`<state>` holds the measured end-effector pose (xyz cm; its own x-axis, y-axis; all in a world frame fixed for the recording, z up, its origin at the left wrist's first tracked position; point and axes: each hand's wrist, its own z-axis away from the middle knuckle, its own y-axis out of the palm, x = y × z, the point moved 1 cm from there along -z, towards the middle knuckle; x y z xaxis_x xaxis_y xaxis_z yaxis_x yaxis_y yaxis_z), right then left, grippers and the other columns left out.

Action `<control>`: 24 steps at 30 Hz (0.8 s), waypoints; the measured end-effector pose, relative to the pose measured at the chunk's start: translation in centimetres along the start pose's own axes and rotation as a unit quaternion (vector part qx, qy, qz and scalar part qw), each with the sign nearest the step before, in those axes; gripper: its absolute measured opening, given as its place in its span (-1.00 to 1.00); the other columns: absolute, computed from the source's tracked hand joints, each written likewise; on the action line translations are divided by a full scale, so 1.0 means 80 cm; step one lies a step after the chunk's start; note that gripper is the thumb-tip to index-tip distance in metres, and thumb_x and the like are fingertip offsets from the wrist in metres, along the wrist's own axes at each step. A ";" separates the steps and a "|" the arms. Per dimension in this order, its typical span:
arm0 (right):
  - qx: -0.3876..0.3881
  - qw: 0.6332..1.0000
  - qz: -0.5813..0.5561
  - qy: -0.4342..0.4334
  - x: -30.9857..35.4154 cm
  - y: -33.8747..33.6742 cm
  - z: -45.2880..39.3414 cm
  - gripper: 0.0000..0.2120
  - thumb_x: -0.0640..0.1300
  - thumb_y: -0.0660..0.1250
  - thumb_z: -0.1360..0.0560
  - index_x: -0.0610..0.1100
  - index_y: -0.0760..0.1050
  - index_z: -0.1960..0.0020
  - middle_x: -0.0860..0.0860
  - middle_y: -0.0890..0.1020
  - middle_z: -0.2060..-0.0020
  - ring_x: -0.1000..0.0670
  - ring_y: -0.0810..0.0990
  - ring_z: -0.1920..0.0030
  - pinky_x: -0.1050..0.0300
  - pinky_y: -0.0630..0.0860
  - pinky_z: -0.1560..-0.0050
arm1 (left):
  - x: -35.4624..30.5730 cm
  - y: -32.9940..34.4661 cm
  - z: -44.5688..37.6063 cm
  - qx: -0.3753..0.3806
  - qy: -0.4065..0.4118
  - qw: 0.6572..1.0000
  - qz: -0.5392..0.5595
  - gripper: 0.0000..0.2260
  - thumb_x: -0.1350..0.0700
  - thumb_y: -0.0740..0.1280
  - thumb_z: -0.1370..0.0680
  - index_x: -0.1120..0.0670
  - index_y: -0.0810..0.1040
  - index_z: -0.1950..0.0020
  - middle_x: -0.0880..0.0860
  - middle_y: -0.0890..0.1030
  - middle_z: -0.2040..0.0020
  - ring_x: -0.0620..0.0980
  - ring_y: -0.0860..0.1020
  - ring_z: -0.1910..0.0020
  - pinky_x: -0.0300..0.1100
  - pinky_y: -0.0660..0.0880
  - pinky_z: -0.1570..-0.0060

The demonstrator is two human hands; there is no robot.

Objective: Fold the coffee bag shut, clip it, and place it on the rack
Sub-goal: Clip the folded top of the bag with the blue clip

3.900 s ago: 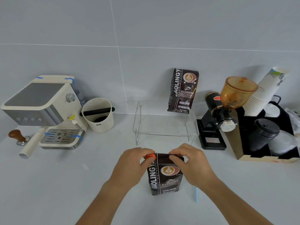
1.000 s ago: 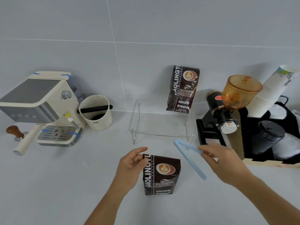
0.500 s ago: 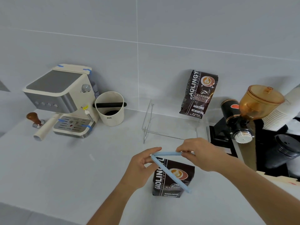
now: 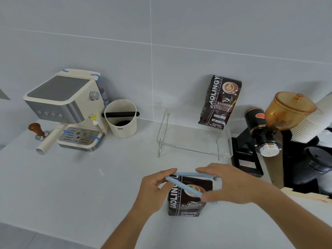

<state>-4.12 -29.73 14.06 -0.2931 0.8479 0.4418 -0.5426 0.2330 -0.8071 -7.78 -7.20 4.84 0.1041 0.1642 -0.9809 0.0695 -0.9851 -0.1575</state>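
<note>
A dark brown coffee bag (image 4: 186, 203) stands upright on the counter in front of me, its top folded down. A long light-blue sealing clip (image 4: 188, 184) is spread open in a V across the bag's top: one bar lies along the folded edge, the other slants down over the front. My left hand (image 4: 152, 189) pinches the clip's hinged end at the bag's left corner. My right hand (image 4: 228, 184) holds both bars at the right. Behind the bag stands the clear acrylic rack (image 4: 194, 141).
A second coffee bag (image 4: 220, 102) leans on the wall at the rack's back right. An espresso machine (image 4: 68, 108), a tamper (image 4: 38, 129) and a white knock box (image 4: 122, 121) sit at left. A grinder (image 4: 269, 130) and cup stacks (image 4: 312, 126) crowd the right.
My right hand brought the blue clip from the right over to the bag's top. My left hand moved from the bag's side to the clip's left end. The view shifted left.
</note>
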 end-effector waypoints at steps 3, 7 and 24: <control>0.003 0.999 0.047 -0.004 -0.001 0.008 0.008 -0.11 0.35 0.42 -0.27 0.23 0.09 -0.49 0.29 0.33 -0.27 0.19 0.30 -0.16 0.24 0.24 -0.17 | 0.000 0.001 -0.001 -0.013 0.052 0.998 -0.045 -0.51 0.41 0.40 -0.45 -0.18 0.64 -0.09 -0.16 0.65 -0.06 -0.10 0.64 -0.03 -0.32 0.57 -0.06; -0.052 0.998 0.042 -0.019 -0.003 0.009 0.007 -0.24 0.30 0.42 -0.32 0.18 0.23 -0.44 0.24 0.44 -0.24 0.16 0.39 -0.16 0.25 0.34 -0.16 | 0.003 0.002 0.002 -0.006 0.076 0.994 -0.079 -0.54 0.34 0.42 -0.46 -0.20 0.60 -0.15 -0.18 0.62 -0.11 -0.11 0.62 -0.05 -0.32 0.57 -0.06; -0.092 0.988 0.094 -0.076 0.000 0.003 0.012 -0.61 0.08 0.29 -0.54 -0.02 0.48 -0.32 0.02 0.65 -0.18 0.01 0.57 -0.13 0.11 0.51 -0.16 | -0.070 0.009 -0.033 0.240 0.135 0.865 -0.420 -0.74 -0.06 0.24 -0.58 0.01 0.53 -0.20 0.02 0.65 -0.03 0.04 0.55 -0.01 -0.05 0.52 0.03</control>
<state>-4.95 -30.13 14.24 -0.4971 0.8069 0.3190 -0.3182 0.1725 -0.9322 -5.73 -8.70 10.54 0.4489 0.7743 -0.4460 -0.1797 -0.4107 -0.8939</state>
